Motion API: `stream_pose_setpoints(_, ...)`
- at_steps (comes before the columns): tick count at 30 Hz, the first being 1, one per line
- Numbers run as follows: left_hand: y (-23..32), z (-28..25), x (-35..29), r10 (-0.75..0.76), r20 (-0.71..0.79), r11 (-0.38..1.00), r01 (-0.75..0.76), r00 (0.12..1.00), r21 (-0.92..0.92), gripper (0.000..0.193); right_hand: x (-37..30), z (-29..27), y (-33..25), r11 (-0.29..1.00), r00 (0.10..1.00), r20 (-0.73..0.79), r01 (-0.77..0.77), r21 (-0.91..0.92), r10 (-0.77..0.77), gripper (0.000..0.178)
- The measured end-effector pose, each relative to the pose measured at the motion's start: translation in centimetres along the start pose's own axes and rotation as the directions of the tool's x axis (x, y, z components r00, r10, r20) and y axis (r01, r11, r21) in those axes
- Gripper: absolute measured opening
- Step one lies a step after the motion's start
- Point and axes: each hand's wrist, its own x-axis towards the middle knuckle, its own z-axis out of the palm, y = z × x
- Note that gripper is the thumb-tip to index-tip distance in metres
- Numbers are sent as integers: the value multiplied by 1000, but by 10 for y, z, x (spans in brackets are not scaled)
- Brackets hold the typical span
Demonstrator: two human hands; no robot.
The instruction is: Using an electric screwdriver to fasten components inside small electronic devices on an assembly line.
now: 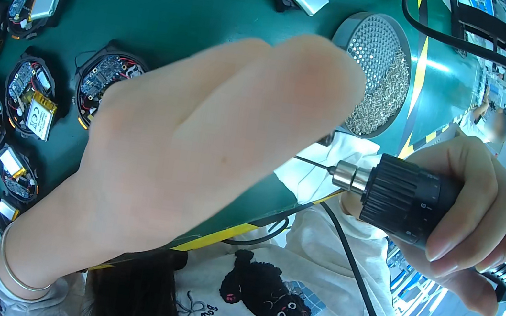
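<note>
My right hand (471, 210) is wrapped round a black electric screwdriver (407, 197) with a silver chuck, held nearly level at the right. Its thin bit (312, 162) points left, toward my left hand (224, 134). That hand crosses the middle of the view close up, fingers bent and pressed together. The fingertips are hidden behind the hand, and a small dark piece (327, 140) shows just under the forefinger. I cannot make out what they hold. Partly behind the left hand lies a round black device casing (104, 80) with an exposed circuit board and red wires.
A round grey tray (344, 31) with a perforated plate and many tiny screws stands beyond my left hand. More open casings with batteries (33, 96) crowd the left of the green table (234, 18). A white cloth (309, 176) lies near the yellow-striped edge; a black cable (354, 271) hangs below.
</note>
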Motion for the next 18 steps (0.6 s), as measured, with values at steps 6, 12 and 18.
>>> stream_pose_setpoints(6,-5,-14,22,150,143,964,-177,978,198,39,1,-1,-2,1000,1000,-7,-29,-12,29,45)
stream_pose_setpoints(12,-4,-14,21,303,173,922,-334,937,194,40,1,-2,-4,1000,1000,-2,-10,-11,10,45)
stream_pose_setpoints(18,5,-15,17,219,148,964,-238,964,121,47,6,-1,-12,998,997,58,-52,-41,54,45)
